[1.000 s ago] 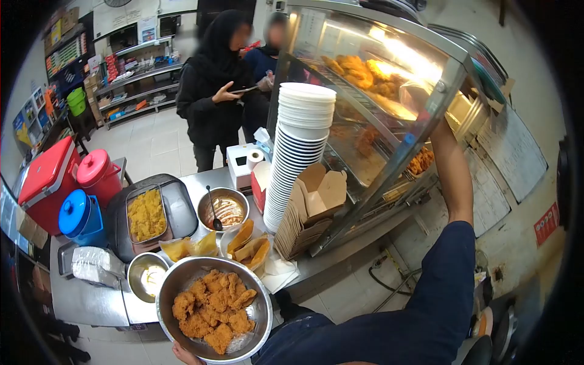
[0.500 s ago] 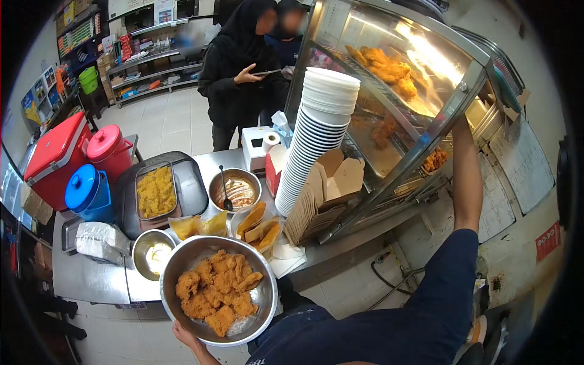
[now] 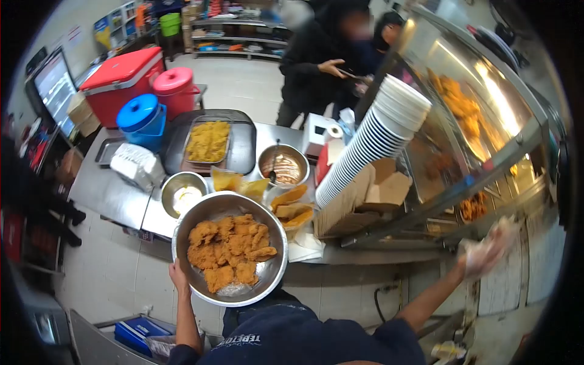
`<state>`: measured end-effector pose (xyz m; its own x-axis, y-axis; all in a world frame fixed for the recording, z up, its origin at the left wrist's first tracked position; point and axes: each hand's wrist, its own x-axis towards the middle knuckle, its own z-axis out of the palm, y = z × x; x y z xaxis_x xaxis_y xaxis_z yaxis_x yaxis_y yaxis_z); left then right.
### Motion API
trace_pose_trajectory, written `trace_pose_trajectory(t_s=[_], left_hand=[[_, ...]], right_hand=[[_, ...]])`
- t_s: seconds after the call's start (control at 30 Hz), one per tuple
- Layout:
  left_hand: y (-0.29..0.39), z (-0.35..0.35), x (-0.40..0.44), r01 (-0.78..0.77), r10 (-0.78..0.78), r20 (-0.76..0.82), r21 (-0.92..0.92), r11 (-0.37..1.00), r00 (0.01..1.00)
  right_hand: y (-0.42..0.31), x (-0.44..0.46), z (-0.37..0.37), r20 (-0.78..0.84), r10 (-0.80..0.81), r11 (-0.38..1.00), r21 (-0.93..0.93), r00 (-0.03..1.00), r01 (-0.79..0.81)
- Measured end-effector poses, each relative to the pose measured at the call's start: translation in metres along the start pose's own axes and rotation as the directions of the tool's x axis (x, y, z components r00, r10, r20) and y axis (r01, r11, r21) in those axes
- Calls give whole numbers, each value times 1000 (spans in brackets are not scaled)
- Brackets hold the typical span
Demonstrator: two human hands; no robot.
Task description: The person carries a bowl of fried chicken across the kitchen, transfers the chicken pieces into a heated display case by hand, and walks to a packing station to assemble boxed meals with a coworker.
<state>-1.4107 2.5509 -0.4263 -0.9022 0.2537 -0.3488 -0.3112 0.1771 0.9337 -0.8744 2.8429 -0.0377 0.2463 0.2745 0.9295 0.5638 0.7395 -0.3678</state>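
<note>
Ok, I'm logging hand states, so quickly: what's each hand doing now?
Left hand: holding the metal bowl of fried chicken.
Right hand: gloved and blurred; can't tell open or closed.

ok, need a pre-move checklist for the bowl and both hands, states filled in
1. Left hand on the steel bowl: ok, at its left rim.
2. Fried chicken inside the rim: ok, no visible piece hangs over.
3. Right hand gloved: ok, a clear covering shows.
4. Left hand gloved: not ok, looks bare.
5. Right hand empty: cannot tell, blurred.
6. Cup stack standing straight: cannot tell, leans in this view, but the lens distorts.
</note>
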Motion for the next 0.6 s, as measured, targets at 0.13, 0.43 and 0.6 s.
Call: trace_pose_trajectory(t_s=[0.13,0.43,0.6], left_hand=[[-11,-6,9,-64,62,76,18,998,995],[22,-20,13,-13,-39,275,185,983,961],[29,-22,19,45,-114,336,207,977,935]], right_hand=[[-49,-80,32,372,176,840,426,912,-336],[-161,-289,142,989,138,-428,116,62,-896],[-204,-343,177,971,169,-475,-70,-169,-877]])
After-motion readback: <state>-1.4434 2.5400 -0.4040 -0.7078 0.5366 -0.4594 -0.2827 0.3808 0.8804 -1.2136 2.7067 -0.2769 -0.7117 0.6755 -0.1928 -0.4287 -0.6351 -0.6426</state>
